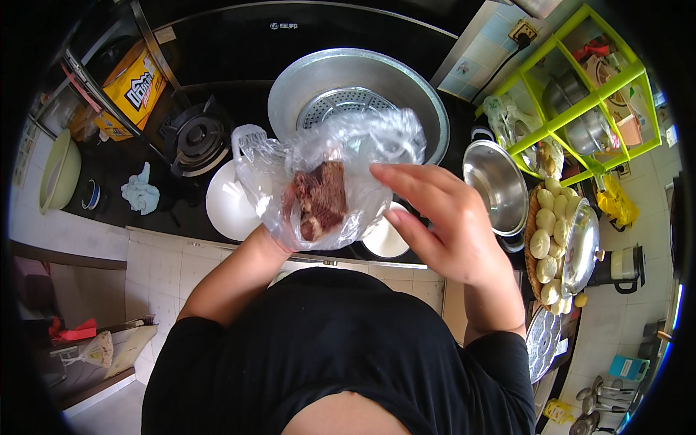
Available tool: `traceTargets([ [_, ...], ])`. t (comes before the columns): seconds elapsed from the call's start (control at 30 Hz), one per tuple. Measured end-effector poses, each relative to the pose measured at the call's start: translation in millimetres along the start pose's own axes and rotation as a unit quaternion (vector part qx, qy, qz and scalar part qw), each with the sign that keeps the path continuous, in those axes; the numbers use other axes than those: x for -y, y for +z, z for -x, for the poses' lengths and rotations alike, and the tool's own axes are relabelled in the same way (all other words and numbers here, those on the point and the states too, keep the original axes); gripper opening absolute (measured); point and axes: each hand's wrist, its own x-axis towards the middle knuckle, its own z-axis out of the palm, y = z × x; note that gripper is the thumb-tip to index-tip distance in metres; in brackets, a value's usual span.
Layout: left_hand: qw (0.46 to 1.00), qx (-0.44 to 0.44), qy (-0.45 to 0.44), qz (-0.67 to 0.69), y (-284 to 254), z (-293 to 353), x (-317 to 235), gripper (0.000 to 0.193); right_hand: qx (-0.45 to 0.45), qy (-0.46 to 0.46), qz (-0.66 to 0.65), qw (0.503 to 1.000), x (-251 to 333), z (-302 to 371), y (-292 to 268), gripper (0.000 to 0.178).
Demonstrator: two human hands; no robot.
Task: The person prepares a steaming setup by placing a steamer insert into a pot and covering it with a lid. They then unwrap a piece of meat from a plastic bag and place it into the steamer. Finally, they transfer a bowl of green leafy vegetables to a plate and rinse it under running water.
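Observation:
A chunk of dark brown, cooked-looking meat (pixel 323 200) lies in a clear plastic bag (pixel 391 138). My left hand (pixel 279 228) holds the bag and meat from the left; its fingers show only in part through the crinkled plastic. At the bag's right side my right hand (pixel 449 221) is open, thumb apart from the stretched fingers, with nothing visibly gripped. Beyond the bag stands a large metal pot (pixel 286 101) with a perforated steamer rack (pixel 337 98) inside. Two white bowls, a left one (pixel 228 206) and a right one (pixel 386 241), sit below the bag, partly hidden.
Right of the pot are a steel pot (pixel 500 185), a basket of pale buns (pixel 544 243) with a glass lid (pixel 582 246) leaning on it, and a green rack (pixel 551 127). Leftward are a gas burner (pixel 197 138), a pale blue cloth (pixel 140 192) and a green basin (pixel 61 172).

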Motion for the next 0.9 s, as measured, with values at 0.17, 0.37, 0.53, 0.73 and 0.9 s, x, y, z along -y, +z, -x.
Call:
traceTargets([
  [0.17, 0.989, 0.083, -0.087, 0.088, -28, 11, 6, 0.048, 0.134, 0.179, -0.022, 0.974, -16, -14, 30, 0.053],
  [0.37, 0.986, -0.030, -0.073, 0.148, -44, 14, 5, 0.040, -0.082, 0.294, -0.405, 0.862, -39, -13, 43, 0.046],
  [0.53, 0.993, 0.072, 0.040, -0.087, -39, 18, -12, 0.062, -0.315, 0.155, -0.165, 0.922, -47, -4, 47, 0.023],
  [0.73, 0.974, -0.008, 0.127, -0.189, -15, 16, -16, 0.071, -0.052, 0.177, -0.206, 0.961, -21, -9, 47, 0.030],
  [0.9, 0.938, -0.073, 0.153, -0.304, -4, 8, -24, 0.070, 0.091, 0.337, -0.404, 0.846, -25, -24, 35, 0.039],
])
